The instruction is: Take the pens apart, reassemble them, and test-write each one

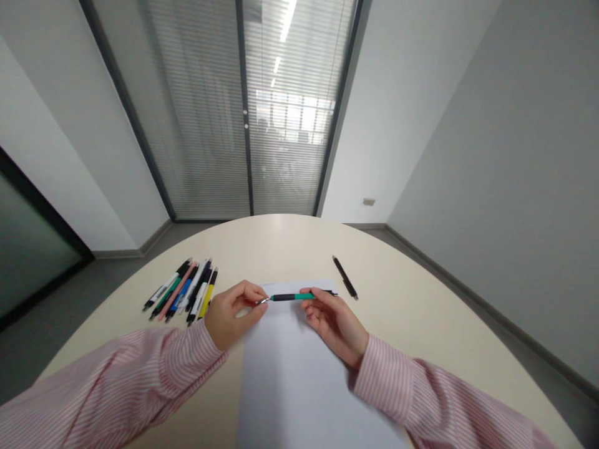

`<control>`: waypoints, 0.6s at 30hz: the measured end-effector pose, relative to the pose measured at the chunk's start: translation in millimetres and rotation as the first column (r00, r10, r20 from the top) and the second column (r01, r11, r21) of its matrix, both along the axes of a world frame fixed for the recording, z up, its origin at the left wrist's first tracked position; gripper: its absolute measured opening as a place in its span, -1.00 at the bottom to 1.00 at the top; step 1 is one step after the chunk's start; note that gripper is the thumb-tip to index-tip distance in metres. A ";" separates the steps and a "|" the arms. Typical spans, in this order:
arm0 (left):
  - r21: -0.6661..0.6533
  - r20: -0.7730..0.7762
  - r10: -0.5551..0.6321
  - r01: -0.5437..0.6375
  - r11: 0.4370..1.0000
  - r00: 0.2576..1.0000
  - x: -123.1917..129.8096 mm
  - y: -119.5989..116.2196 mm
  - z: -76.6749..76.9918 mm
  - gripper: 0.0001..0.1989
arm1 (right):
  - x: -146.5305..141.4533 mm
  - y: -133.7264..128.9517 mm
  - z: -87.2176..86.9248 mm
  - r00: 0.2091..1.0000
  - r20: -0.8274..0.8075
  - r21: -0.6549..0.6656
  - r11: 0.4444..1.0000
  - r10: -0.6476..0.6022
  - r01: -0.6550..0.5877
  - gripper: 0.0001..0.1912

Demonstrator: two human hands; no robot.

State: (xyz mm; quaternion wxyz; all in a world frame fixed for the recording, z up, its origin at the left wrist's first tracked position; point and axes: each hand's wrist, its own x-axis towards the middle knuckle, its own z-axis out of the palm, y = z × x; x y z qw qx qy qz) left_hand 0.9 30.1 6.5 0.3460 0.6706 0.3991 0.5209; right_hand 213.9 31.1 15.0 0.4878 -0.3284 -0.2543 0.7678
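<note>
A green pen (303,297) with a black grip lies level above the paper, its clip end to the right. My right hand (334,321) is closed round its green barrel, thumb and fingers pinching it. At the pen's left end, my left hand (236,312) pinches a small silver tip (262,302) between thumb and fingers. The tip sits at a slight angle to the barrel; whether it is joined to the pen I cannot tell. Below both hands is a white sheet of paper (294,386).
A row of several pens (182,290) in mixed colours lies left of my left hand. One black pen (345,277) rests alone beyond my right hand. The round table (281,240) ends in a curved far edge, with a glass partition (290,125) behind it.
</note>
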 end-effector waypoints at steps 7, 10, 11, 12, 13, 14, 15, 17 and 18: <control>-0.015 0.064 -0.077 0.078 0.997 0.995 -2.8 -0.9 -1.8 -0.88 | 1.3 -0.6 0.5 1.000 -0.011 -0.002 1.000 -0.006 0.006 -0.84; -0.090 0.073 -0.067 0.074 0.993 0.995 -5.1 -0.2 -2.8 -0.88 | 1.8 -0.2 0.7 0.999 -0.035 -0.011 1.000 -0.013 0.012 -0.84; -0.110 0.064 -0.056 0.063 0.992 0.996 -6.0 0.3 -2.8 -0.88 | 2.0 0.1 0.7 0.999 -0.043 -0.016 1.000 -0.016 0.015 -0.85; -0.123 0.053 -0.041 0.047 0.991 0.998 -7.0 1.0 -2.6 -0.87 | 2.3 0.5 0.6 0.998 -0.052 -0.022 1.000 -0.023 0.021 -0.86; -0.125 0.036 -0.022 0.026 0.992 0.999 -7.9 1.9 -2.1 -0.86 | 2.6 1.0 0.2 0.998 -0.060 -0.028 0.999 -0.030 0.028 -0.86; -0.110 0.005 0.007 -0.007 0.994 1.000 -8.7 2.9 -1.6 -0.85 | 3.0 1.4 -0.3 0.997 -0.072 -0.032 0.999 -0.038 0.036 -0.87; -0.069 -0.057 0.046 -0.050 0.996 0.997 -9.4 4.1 -1.0 -0.85 | 3.4 1.9 -1.1 0.995 -0.085 -0.033 0.998 -0.047 0.044 -0.87; 0.106 -0.269 0.136 -0.111 0.988 0.954 -10.3 6.5 -0.3 -0.90 | 4.2 2.5 -2.9 0.992 -0.110 -0.029 0.998 -0.060 0.057 -0.88; 0.224 -0.387 0.188 -0.106 0.969 0.903 -10.5 7.6 -0.6 -0.93 | 4.4 2.7 -3.7 0.991 -0.114 -0.027 0.998 -0.064 0.061 -0.89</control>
